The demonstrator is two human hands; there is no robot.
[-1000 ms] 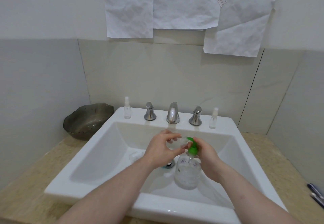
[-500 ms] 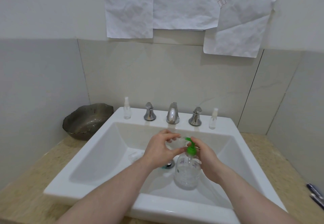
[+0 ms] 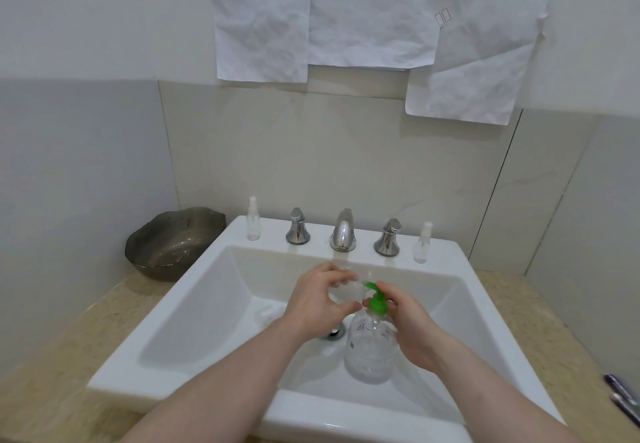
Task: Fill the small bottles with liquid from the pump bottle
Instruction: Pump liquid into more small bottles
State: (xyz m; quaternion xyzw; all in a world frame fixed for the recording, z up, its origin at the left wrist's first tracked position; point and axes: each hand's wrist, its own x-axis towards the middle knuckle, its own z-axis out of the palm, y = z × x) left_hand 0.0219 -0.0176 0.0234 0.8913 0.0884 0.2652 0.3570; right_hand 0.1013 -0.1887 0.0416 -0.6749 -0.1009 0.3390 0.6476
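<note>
A clear pump bottle (image 3: 371, 352) with a green pump head (image 3: 376, 304) stands in the white sink basin (image 3: 214, 307). My right hand (image 3: 408, 324) grips its neck, a finger on top of the pump. My left hand (image 3: 318, 300) holds a small clear bottle (image 3: 348, 292) tipped sideways against the green nozzle. Two small spray bottles stand on the sink's back ledge, one at the left (image 3: 253, 220) and one at the right (image 3: 422, 243). A small clear piece (image 3: 266, 314) lies in the basin, left of my left wrist.
Chrome tap (image 3: 343, 231) with two handles (image 3: 297, 227) (image 3: 388, 237) on the back ledge. A dark metal bowl (image 3: 173, 243) sits on the beige counter at the left. Pens (image 3: 623, 399) lie at the counter's right edge. White papers (image 3: 374, 16) hang on the wall.
The green pump head went down half a second ago and is back up now. Both hands stay in place at the nozzle.
</note>
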